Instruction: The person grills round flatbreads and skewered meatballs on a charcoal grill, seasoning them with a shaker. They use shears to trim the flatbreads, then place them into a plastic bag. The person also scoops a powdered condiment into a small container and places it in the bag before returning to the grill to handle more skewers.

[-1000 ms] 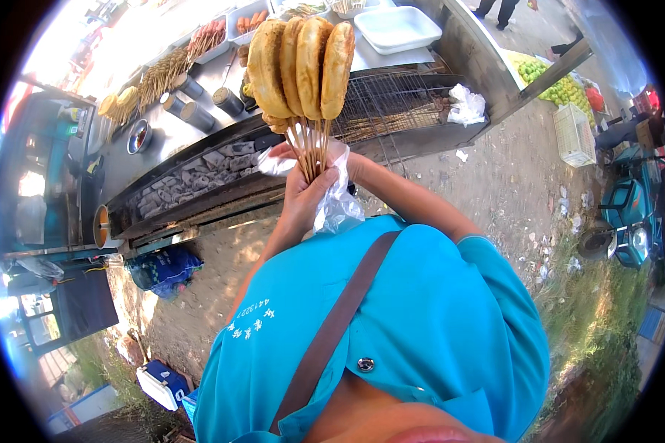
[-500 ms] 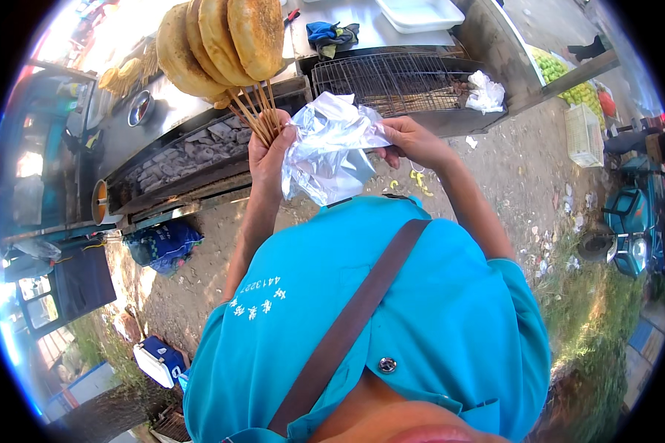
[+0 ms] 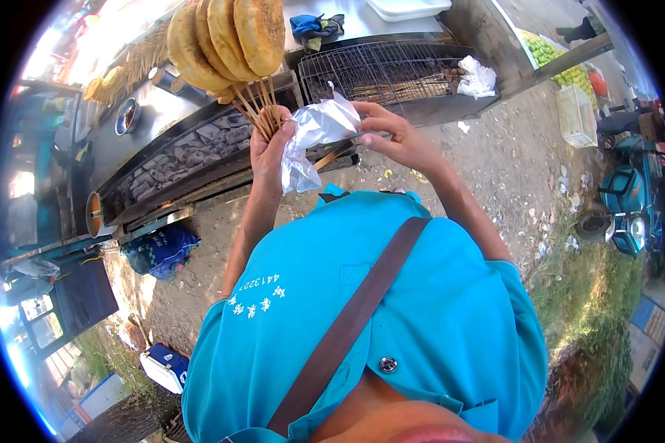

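My left hand [image 3: 269,151] is closed round a bundle of thin wooden skewers [image 3: 258,111], its thumb also pinning the left edge of a crumpled sheet of aluminium foil [image 3: 319,124]. On the skewers, above that hand, stand several round, golden-brown flatbreads [image 3: 229,37] side by side. My right hand [image 3: 403,140] is at the foil's right edge, fingers stretched and apart from the thumb, the fingertips touching or very close to the foil. The foil is partly folded, with a flap hanging below my left thumb.
Ahead lies a long charcoal grill with grey coals [image 3: 192,151] at left and a wire rack [image 3: 380,70] at right. A crumpled white bag [image 3: 476,77] rests on its right end. Behind are a dark cloth [image 3: 316,29], a white tray [image 3: 406,7] and a metal bowl [image 3: 128,116].
The foil has gone from spread out to a smaller, folded shape. My right hand has moved slightly left and its fingers have loosened from the foil. My left hand still grips the skewers.
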Action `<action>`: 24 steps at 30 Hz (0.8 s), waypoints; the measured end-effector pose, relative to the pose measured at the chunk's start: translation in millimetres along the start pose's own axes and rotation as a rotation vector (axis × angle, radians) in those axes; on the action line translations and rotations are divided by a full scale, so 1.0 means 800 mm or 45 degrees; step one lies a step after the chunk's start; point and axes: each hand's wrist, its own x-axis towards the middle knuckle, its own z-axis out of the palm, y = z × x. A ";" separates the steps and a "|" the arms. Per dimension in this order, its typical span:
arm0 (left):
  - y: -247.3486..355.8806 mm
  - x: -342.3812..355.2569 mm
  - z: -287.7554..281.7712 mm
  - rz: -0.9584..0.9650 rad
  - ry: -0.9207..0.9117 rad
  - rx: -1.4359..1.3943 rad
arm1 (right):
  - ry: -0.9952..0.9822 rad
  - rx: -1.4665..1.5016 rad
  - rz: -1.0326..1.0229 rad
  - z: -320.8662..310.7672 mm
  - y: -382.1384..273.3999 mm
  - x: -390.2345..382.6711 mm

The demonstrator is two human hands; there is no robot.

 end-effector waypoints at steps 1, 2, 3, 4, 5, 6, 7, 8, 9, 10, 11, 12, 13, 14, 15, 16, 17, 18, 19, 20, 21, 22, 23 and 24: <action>0.000 -0.001 -0.001 -0.020 0.018 0.001 | -0.021 -0.166 -0.032 0.003 -0.001 0.001; -0.001 -0.001 -0.003 -0.023 0.022 0.000 | 0.043 -0.123 -0.027 0.006 0.002 0.002; -0.005 -0.001 -0.005 -0.025 0.024 -0.004 | 0.109 -0.084 -0.021 0.006 0.006 0.004; -0.007 -0.001 -0.006 -0.028 0.026 -0.009 | 0.174 -0.046 -0.014 0.006 0.008 0.005; -0.007 -0.001 -0.007 -0.021 0.010 0.026 | 0.217 0.030 0.033 0.004 0.008 0.003; -0.006 0.000 -0.006 -0.016 -0.009 0.056 | 0.262 0.103 0.085 -0.001 0.001 0.001; -0.007 0.000 -0.005 -0.011 -0.029 0.085 | 0.309 0.174 0.136 -0.004 -0.002 -0.001; -0.009 -0.001 -0.007 -0.021 -0.025 0.108 | 0.325 0.364 0.216 -0.004 -0.002 -0.001; -0.012 -0.003 -0.008 -0.028 -0.022 0.126 | 0.342 0.549 0.294 -0.003 -0.002 -0.001; -0.016 -0.006 -0.009 -0.034 -0.020 0.144 | 0.359 0.734 0.370 -0.003 -0.004 0.000; -0.019 -0.007 -0.011 -0.055 0.000 0.093 | 0.274 0.744 0.446 -0.003 -0.008 0.001; -0.020 -0.009 -0.012 -0.052 0.032 0.111 | 0.187 0.758 0.523 0.001 -0.013 0.001; -0.021 -0.009 -0.013 -0.043 0.024 0.085 | 0.099 0.772 0.599 0.001 -0.015 0.001; -0.023 -0.009 -0.012 -0.034 0.019 0.059 | 0.083 0.710 0.570 0.001 -0.011 -0.002; -0.025 -0.010 -0.015 -0.057 0.027 0.030 | 0.058 0.659 0.536 0.006 -0.003 -0.004; -0.029 -0.009 -0.017 -0.079 0.038 0.001 | 0.032 0.608 0.501 0.010 0.003 -0.005; -0.032 -0.008 -0.019 -0.101 0.050 -0.028 | 0.106 0.600 0.486 0.011 0.006 -0.008; -0.035 -0.007 -0.019 -0.098 0.052 -0.005 | 0.165 0.696 0.495 0.013 0.008 -0.008; -0.038 -0.007 -0.019 -0.099 0.047 -0.010 | 0.224 0.792 0.505 0.015 0.012 -0.009; -0.040 -0.007 -0.019 -0.099 0.042 -0.015 | 0.284 0.888 0.516 0.019 0.016 -0.010; -0.044 -0.007 -0.018 -0.114 0.044 -0.025 | 0.341 0.926 0.509 0.024 0.024 -0.007; -0.044 -0.007 -0.018 -0.105 0.042 -0.005 | 0.323 1.008 0.515 0.024 0.028 -0.008; -0.044 -0.007 -0.017 -0.096 0.039 0.014 | 0.307 1.090 0.520 0.023 0.031 -0.010; -0.046 -0.008 -0.018 -0.088 0.041 0.029 | 0.286 1.168 0.531 0.023 0.028 -0.009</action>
